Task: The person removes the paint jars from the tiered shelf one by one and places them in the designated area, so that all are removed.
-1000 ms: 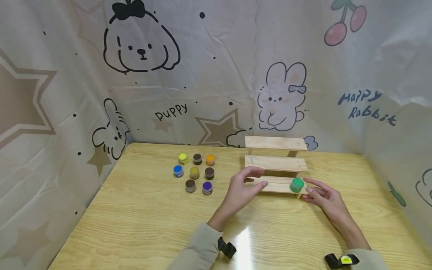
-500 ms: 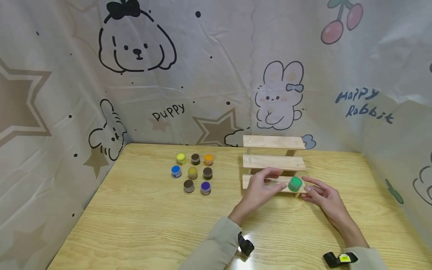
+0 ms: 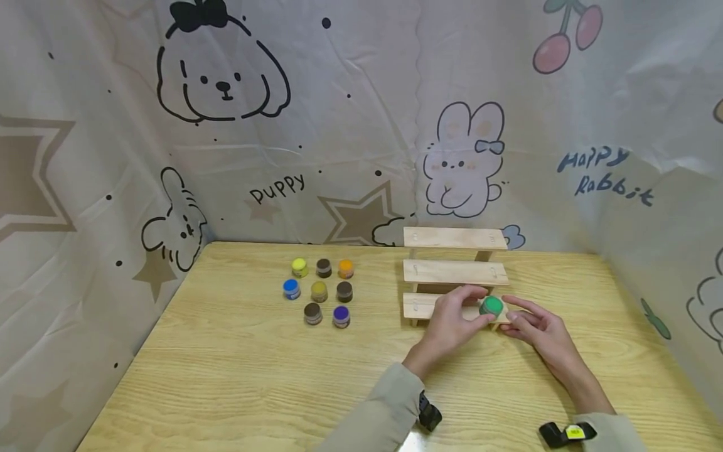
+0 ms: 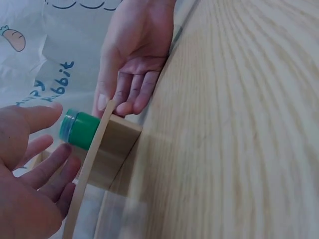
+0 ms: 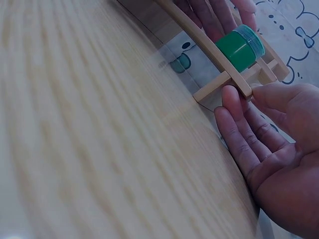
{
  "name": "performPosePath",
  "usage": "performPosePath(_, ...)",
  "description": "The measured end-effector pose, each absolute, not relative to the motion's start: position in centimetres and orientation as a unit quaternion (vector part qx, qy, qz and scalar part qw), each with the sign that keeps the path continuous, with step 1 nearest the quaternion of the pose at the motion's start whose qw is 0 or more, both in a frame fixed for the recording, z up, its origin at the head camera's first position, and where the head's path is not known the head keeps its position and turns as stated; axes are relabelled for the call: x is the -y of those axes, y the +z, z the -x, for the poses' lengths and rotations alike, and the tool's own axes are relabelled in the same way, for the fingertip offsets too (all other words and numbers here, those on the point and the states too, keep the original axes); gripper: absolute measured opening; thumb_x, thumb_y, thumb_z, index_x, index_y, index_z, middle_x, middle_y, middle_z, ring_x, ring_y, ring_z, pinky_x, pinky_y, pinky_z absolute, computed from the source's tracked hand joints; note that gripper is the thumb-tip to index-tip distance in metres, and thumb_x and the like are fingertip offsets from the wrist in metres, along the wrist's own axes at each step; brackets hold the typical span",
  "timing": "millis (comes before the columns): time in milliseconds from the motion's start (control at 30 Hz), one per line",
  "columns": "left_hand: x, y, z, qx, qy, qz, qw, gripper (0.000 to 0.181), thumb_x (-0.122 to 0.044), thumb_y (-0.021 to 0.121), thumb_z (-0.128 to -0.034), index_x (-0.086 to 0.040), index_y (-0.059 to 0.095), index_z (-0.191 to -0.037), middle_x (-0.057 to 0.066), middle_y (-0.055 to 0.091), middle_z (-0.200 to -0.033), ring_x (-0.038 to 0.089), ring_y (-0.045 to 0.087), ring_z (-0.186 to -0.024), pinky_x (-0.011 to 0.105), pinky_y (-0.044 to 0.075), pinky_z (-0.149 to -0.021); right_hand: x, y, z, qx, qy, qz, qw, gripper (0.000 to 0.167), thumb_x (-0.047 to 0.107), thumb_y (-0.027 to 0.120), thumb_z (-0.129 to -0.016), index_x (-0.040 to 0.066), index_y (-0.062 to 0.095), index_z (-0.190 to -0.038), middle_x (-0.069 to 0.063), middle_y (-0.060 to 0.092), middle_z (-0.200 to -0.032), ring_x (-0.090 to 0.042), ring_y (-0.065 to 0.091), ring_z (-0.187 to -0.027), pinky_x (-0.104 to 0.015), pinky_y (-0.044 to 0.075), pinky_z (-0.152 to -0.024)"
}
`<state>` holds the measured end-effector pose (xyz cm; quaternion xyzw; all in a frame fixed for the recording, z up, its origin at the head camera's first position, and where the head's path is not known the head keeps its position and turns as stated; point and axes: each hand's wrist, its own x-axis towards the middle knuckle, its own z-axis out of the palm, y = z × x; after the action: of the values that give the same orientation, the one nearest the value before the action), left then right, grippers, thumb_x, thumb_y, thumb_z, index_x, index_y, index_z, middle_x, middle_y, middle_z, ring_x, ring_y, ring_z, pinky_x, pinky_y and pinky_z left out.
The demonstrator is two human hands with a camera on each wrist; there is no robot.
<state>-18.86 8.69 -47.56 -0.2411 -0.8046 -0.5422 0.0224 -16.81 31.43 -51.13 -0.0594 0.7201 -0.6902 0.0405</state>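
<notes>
A small green paint jar (image 3: 492, 306) stands near the right end of the lowest step of a three-tier wooden display stand (image 3: 419, 304). My left hand (image 3: 452, 323) is at the jar's left side, its thumb and fingers spread on either side of it. In the left wrist view the left thumb and fingers sit just short of the green jar (image 4: 82, 129), without a clear grip. My right hand (image 3: 545, 336) pinches the right end of the lowest step. In the right wrist view its thumb lies on one face of the board (image 5: 227, 62), with fingertips underneath.
Left of the stand, several paint jars are grouped on the wooden table (image 3: 237, 376), among them yellow (image 3: 299, 267), orange (image 3: 346, 269), blue (image 3: 291, 289) and purple (image 3: 341, 316) ones. A printed curtain (image 3: 350, 125) hangs behind the table and along its sides.
My left hand has moved right along the lowest step to the green jar. The right hand stays at the step's end. The head view has shifted slightly.
</notes>
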Motion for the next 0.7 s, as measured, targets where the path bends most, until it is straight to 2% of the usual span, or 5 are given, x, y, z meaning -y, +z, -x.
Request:
performPosePath(233,-9.9,-47.6,18.9,0.839,-0.49,0.23,0.049,0.04,-0.02,0.08,-0.0917,-0.009,0.069,-0.128,0.0,0.069,-0.121,0.011,0.066,-0.109,0.015,0.05,-0.092,-31.5,-51.1,16.8,-0.718,-0.693,0.062,0.038,0.049,0.013,0.061,-0.105,-0.006,0.047,-0.148,0.004,0.075,-0.112,-0.016,0.075,-0.095,-0.031,0.059,-0.086)
performPosePath(500,-10.3,-47.5,18.9,0.875,-0.435,0.206,0.053,0.033,-0.026,0.082,-0.0907,-0.018,0.073,-0.122,-0.01,0.07,-0.113,0.006,0.064,-0.105,0.022,0.044,-0.099,-31.5,-51.2,16.8,-0.722,-0.688,0.061,0.041,0.05,0.015,0.06,-0.105,-0.007,0.047,-0.148,0.003,0.075,-0.112,-0.015,0.074,-0.095,-0.031,0.059,-0.086)
performPosePath(700,-10.3,-47.4,18.9,0.87,-0.447,0.202,0.047,0.031,-0.023,0.082,-0.0903,-0.017,0.074,-0.12,-0.009,0.069,-0.112,0.005,0.064,-0.103,0.018,0.045,-0.095,-31.5,-51.2,16.8,-0.724,-0.686,0.06,0.039,0.049,0.015,0.06,-0.105,-0.007,0.047,-0.148,0.004,0.075,-0.112,-0.015,0.074,-0.095,-0.031,0.06,-0.086)
